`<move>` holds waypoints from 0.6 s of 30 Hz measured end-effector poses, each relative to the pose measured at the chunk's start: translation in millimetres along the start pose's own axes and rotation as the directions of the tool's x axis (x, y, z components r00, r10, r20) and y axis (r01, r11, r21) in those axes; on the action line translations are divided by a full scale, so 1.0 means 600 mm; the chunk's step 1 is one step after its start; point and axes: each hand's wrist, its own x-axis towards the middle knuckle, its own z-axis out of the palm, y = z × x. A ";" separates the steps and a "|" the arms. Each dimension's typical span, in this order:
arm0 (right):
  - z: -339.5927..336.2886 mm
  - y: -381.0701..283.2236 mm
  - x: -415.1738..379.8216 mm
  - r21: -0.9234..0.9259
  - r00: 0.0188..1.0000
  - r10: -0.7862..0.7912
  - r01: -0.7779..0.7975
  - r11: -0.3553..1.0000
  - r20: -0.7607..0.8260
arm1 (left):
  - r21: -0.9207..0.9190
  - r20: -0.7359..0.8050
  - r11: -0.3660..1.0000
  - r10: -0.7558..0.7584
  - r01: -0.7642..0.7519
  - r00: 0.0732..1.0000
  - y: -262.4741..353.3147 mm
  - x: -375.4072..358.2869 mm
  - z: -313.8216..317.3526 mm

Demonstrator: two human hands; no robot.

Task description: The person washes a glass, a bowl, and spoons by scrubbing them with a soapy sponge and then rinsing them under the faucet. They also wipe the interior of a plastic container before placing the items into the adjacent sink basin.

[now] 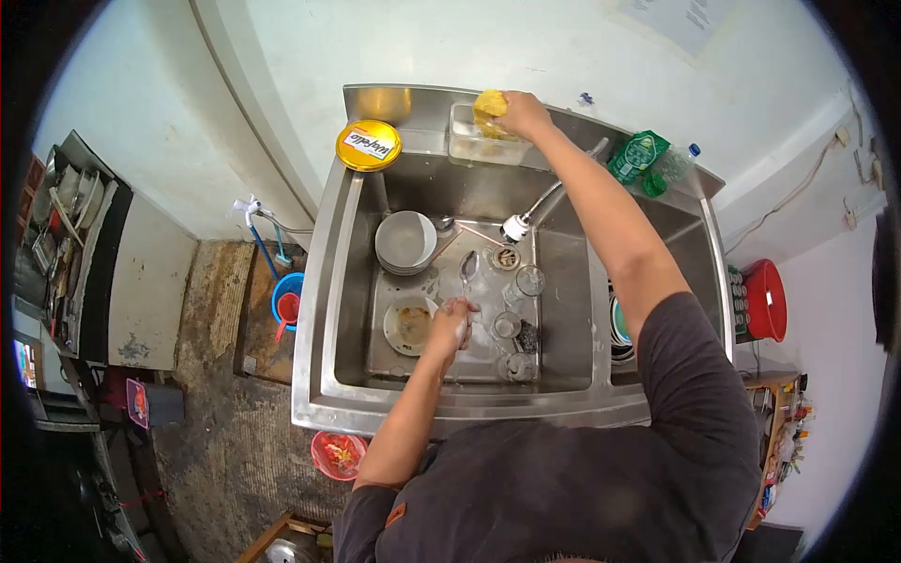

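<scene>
We see right hand (pixel 521 114) pinching yellow sponge (pixel 489 105) over tub (pixel 474 152) just beneath; left hand (pixel 450 326) beside plate (pixel 405 324), grip we cannot tell; step seems soaping, lifting sponge calls for firm hold

Kitchen, washing-up corner; identified by a two-basin steel sink (pixel 316 324), fitted with a tap (pixel 516 228), in which stacked plates (pixel 404 238), drinking glasses (pixel 530 281) and a spoon (pixel 468 266) are contained.
</scene>
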 end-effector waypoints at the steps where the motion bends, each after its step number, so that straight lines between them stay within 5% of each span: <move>1: 0.014 0.001 0.019 -0.001 1.000 -0.003 0.003 1.000 0.008 | -0.007 -0.004 1.000 -0.005 0.005 1.000 0.000 0.001 0.000; 6: 0.113 0.023 0.084 -0.181 0.943 -0.247 0.289 0.940 0.222 | 0.082 -0.026 0.997 0.016 -0.014 1.000 0.018 0.005 -0.004; 14: 0.142 0.046 0.106 -0.083 0.954 -0.164 0.190 0.978 0.249 | 0.001 -0.047 0.998 -0.060 0.060 0.997 0.028 0.005 -0.003; 18: 0.059 0.035 0.060 -0.014 0.974 -0.132 0.137 0.991 0.182 | -0.118 -0.114 0.992 -0.062 0.048 0.992 0.034 0.010 -0.004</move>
